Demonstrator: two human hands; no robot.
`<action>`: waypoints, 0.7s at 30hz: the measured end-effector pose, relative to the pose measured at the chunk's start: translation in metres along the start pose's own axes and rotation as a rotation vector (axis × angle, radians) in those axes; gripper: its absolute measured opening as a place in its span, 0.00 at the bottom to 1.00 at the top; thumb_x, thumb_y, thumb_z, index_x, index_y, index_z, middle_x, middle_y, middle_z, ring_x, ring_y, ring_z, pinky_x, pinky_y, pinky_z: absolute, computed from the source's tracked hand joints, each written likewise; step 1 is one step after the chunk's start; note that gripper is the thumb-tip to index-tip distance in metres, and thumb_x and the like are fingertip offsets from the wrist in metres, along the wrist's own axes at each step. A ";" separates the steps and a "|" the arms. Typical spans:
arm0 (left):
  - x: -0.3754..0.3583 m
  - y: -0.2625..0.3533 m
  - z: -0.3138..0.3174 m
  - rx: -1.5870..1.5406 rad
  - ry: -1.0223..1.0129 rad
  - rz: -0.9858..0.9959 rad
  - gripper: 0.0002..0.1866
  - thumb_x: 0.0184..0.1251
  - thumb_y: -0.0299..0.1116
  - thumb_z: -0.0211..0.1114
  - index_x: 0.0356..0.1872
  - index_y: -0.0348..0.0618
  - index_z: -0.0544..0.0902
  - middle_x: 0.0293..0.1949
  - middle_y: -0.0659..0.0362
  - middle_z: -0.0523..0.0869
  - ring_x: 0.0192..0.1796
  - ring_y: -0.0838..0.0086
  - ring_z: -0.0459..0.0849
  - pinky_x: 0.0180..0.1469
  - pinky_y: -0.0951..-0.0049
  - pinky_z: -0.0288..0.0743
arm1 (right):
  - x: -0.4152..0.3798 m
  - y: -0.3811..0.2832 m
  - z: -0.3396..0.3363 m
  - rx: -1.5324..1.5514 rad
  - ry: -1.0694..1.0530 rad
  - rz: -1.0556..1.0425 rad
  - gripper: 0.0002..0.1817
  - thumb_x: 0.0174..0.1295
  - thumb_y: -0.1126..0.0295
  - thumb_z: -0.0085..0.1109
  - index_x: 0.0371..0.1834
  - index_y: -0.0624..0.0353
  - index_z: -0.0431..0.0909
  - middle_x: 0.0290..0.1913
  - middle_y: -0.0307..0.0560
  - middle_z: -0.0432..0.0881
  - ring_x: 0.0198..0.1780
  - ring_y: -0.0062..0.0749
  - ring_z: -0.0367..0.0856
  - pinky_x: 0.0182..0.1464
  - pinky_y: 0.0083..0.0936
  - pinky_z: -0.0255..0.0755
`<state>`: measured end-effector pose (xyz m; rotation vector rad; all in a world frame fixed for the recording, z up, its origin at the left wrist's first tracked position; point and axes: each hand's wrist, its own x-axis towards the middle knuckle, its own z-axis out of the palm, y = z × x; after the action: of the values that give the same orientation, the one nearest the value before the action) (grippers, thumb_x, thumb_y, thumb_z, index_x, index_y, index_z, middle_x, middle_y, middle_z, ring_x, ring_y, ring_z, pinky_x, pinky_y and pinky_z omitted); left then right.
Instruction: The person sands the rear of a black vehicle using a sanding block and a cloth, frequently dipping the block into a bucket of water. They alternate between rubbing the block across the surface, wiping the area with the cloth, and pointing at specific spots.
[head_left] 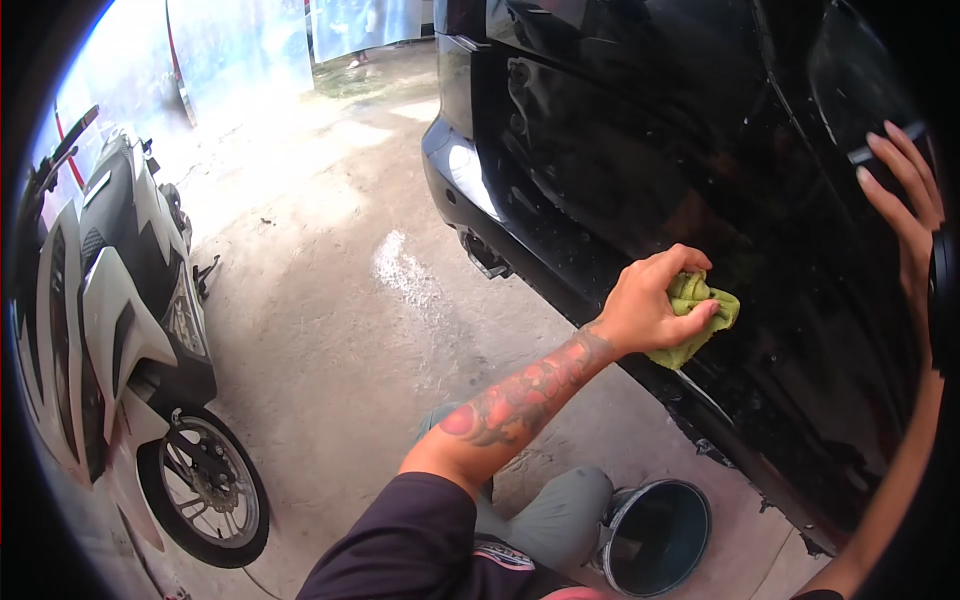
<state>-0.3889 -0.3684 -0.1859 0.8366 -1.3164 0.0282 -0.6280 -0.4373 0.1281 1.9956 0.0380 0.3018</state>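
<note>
The left hand (655, 300), at the end of a tattooed forearm, is clamped on a bunched yellow-green cloth (692, 292) against the side of a glossy black car (620, 150), near its lower edge. Apart from it, at the far right, the right hand (915, 225) has fingers outstretched against the car. Below, a dark bucket (660, 483) stands on the concrete floor (320, 290); a white-and-black motorcycle (115, 310) is parked at left.

i can't read a single word, number or brand from where i stand. the dark shirt (400, 535) carries a small printed mark (505, 556) at its front, pale and reddish, too slanted and tiny to make out.
</note>
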 end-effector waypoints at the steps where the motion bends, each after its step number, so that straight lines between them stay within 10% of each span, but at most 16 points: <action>1: -0.001 -0.001 0.001 -0.009 -0.002 -0.007 0.22 0.58 0.38 0.77 0.50 0.38 0.81 0.38 0.54 0.88 0.39 0.65 0.91 0.45 0.70 0.83 | 0.007 0.001 0.004 -0.028 -0.007 0.006 0.21 0.65 0.82 0.58 0.61 0.54 0.80 0.73 0.57 0.75 0.78 0.56 0.68 0.78 0.48 0.67; 4: -0.001 -0.002 0.001 -0.021 -0.007 -0.012 0.22 0.58 0.38 0.77 0.50 0.38 0.82 0.38 0.54 0.88 0.40 0.65 0.91 0.45 0.70 0.83 | 0.003 -0.005 -0.003 -0.042 -0.033 0.050 0.21 0.65 0.82 0.58 0.61 0.53 0.81 0.72 0.57 0.75 0.79 0.56 0.67 0.78 0.48 0.67; 9: 0.000 -0.003 0.001 0.027 0.002 0.032 0.22 0.59 0.37 0.77 0.50 0.38 0.82 0.38 0.54 0.88 0.40 0.66 0.91 0.45 0.70 0.83 | 0.037 -0.035 -0.058 0.362 -0.297 0.773 0.22 0.68 0.76 0.55 0.60 0.39 0.86 0.69 0.40 0.80 0.75 0.41 0.72 0.81 0.55 0.48; 12: 0.000 -0.002 0.000 0.021 -0.008 0.021 0.22 0.59 0.37 0.77 0.50 0.38 0.82 0.38 0.54 0.88 0.40 0.66 0.91 0.45 0.70 0.83 | -0.001 -0.013 -0.011 -0.066 -0.005 0.110 0.19 0.68 0.81 0.54 0.60 0.54 0.81 0.71 0.55 0.76 0.79 0.52 0.68 0.80 0.50 0.64; 21: 0.000 -0.002 0.002 -0.002 0.006 0.016 0.22 0.59 0.38 0.77 0.50 0.38 0.82 0.38 0.54 0.88 0.40 0.66 0.91 0.45 0.70 0.83 | -0.021 0.004 -0.012 -0.151 0.078 0.073 0.20 0.69 0.76 0.56 0.59 0.40 0.86 0.69 0.40 0.80 0.74 0.42 0.73 0.77 0.56 0.56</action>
<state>-0.3892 -0.3708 -0.1865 0.8231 -1.3175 0.0420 -0.6516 -0.4319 0.1318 1.8374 -0.0074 0.4178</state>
